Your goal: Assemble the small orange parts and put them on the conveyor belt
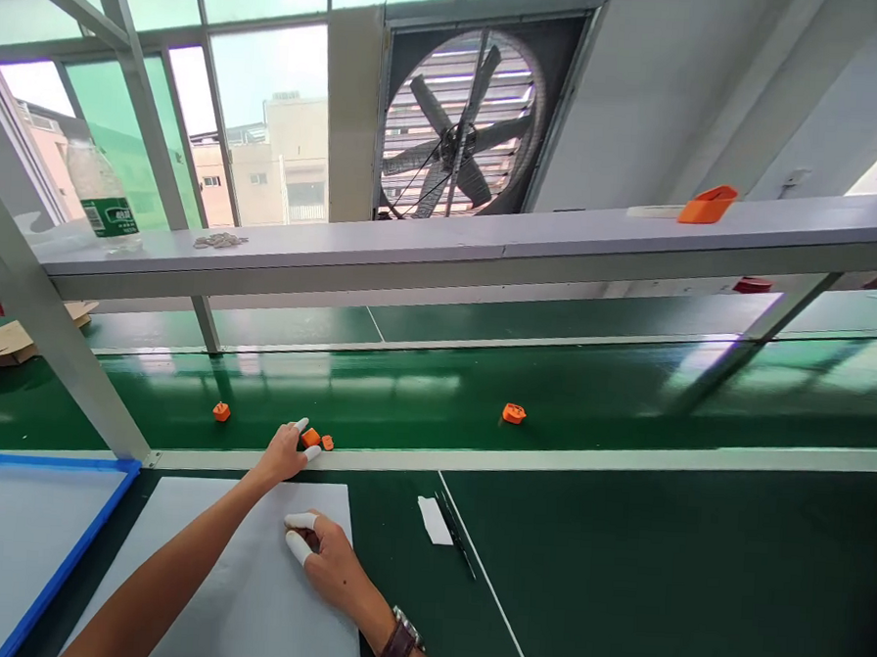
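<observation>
My left hand reaches to the pale strip at the back of the worktop. White covers sit on its thumb and index fingertip, which are spread to either side of an orange piece. A smaller orange piece lies just to its right. My right hand, also with white covers on thumb and index finger, hovers over a pale grey sheet. Its fingers are curled into a pinch, and whatever they hold, if anything, is hidden. A watch with a dark strap is on the right wrist.
Other orange pieces lie on the green surface behind, one left and one right. A blue-edged tray is at left. A white paper scrap and dark pen lie right. A shelf with a bottle crosses above.
</observation>
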The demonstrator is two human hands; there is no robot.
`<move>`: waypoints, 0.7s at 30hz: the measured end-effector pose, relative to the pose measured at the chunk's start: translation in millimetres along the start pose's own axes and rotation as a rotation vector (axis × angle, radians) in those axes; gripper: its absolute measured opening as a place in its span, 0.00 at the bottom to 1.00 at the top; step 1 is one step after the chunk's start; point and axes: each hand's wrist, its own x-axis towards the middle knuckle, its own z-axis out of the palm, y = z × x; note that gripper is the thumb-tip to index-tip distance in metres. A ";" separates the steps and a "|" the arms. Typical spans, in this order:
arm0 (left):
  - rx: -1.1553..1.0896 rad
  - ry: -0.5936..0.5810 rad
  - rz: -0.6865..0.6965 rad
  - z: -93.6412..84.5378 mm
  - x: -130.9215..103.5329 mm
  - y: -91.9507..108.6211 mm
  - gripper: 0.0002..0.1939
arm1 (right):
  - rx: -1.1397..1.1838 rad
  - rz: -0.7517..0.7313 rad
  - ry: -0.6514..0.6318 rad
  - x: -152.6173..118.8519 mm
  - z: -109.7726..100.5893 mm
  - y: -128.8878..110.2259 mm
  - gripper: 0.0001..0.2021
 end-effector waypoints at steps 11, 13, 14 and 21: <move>-0.172 -0.055 0.003 -35.3 -77.3 46.1 0.30 | 0.501 0.049 0.459 12.9 -0.7 -3.1 0.35; -0.187 -0.081 0.041 -44.9 -99.6 52.2 0.31 | 0.469 0.044 0.449 11.3 -1.5 -5.4 0.31; -0.201 -0.094 0.040 -49.2 -109.2 54.8 0.31 | 0.436 0.037 0.430 9.8 -1.6 -6.3 0.28; -0.648 -0.376 -0.312 -75.3 -147.3 71.5 0.20 | 0.200 -0.254 0.180 -1.6 -4.0 -15.1 0.12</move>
